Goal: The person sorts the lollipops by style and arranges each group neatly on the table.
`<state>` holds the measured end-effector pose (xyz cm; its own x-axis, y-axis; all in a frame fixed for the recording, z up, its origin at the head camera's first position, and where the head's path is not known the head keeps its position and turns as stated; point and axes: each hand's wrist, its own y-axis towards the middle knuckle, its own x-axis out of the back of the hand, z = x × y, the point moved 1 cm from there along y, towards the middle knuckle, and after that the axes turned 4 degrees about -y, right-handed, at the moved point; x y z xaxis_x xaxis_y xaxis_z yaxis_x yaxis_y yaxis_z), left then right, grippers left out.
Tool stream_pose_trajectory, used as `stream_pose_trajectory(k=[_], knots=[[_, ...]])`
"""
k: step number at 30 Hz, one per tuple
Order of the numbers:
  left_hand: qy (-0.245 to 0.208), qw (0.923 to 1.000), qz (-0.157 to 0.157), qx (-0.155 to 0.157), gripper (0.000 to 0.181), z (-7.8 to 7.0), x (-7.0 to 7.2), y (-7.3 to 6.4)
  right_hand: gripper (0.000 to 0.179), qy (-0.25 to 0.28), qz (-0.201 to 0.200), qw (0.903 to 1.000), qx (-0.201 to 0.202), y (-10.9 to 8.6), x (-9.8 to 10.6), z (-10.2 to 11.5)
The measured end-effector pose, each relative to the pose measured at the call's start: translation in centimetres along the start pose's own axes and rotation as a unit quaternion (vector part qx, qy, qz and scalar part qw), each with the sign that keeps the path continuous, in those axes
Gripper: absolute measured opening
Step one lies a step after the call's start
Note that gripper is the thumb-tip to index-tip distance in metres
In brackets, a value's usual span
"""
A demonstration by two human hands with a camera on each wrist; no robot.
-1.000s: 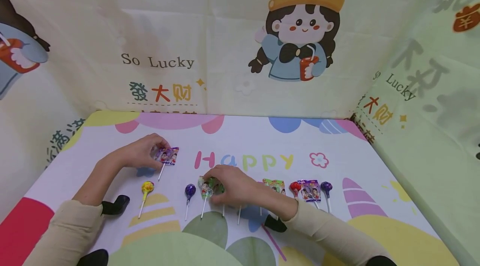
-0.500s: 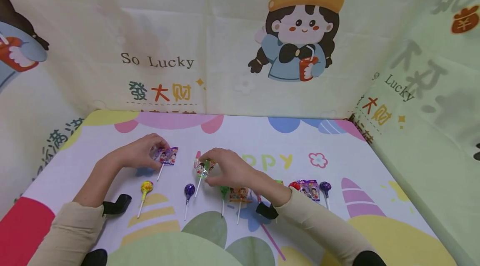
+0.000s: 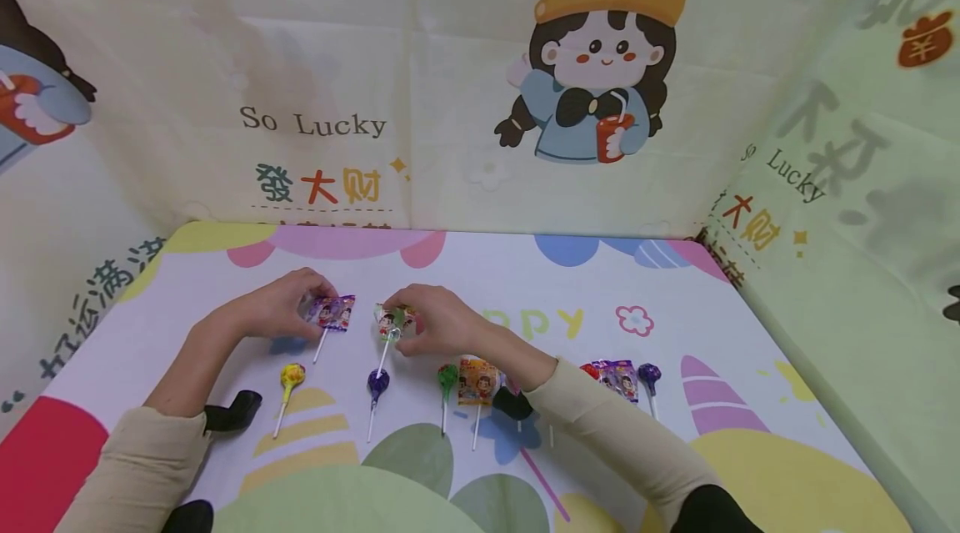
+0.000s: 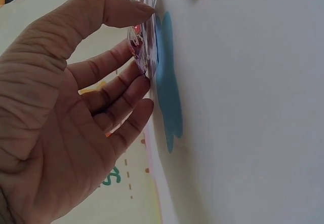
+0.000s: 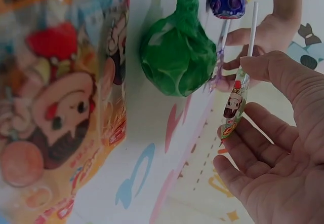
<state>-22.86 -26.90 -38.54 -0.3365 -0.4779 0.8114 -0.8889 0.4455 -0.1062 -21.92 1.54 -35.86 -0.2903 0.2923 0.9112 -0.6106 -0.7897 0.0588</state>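
At the left of the head view, my left hand [image 3: 277, 305] pinches a lollipop in a flat purple wrapper [image 3: 335, 313], its white stick pointing toward me. In the left wrist view the thumb and fingers lie on either side of that wrapper [image 4: 139, 49]. Just to the right, my right hand [image 3: 442, 320] holds a lollipop in a clear and green printed wrapper [image 3: 392, 322] between thumb and fingers. Its stick overlaps a dark purple lollipop [image 3: 378, 382] in the head view. The right wrist view shows the green-printed wrapper [image 5: 234, 102] edge-on.
A yellow lollipop [image 3: 292, 375] lies nearest the left forearm. A green lollipop [image 3: 447, 376] and an orange-wrapped one [image 3: 477, 381] lie below the right hand. Farther right are a purple-wrapped lollipop [image 3: 617, 380] and a dark purple one [image 3: 649, 374]; the right sleeve partly hides others.
My right hand has moved back and left from the row with the green-printed lollipop, stopping beside the left hand's lollipop. The green and orange lollipops are uncovered. The left hand stays in place.
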Motion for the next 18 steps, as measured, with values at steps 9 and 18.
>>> stream_pose_trajectory(k=[9,18], knots=[[0.001,1.0,0.001,0.001,0.055,0.1,0.0,0.0,0.052,-0.024,0.022,0.9995,-0.004,1.7,-0.1,-0.2],[-0.002,1.0,0.003,0.003,0.056,-0.1,0.1,0.1,0.051,-0.027,0.026,0.9993,0.006,3.2,-0.1,-0.8]])
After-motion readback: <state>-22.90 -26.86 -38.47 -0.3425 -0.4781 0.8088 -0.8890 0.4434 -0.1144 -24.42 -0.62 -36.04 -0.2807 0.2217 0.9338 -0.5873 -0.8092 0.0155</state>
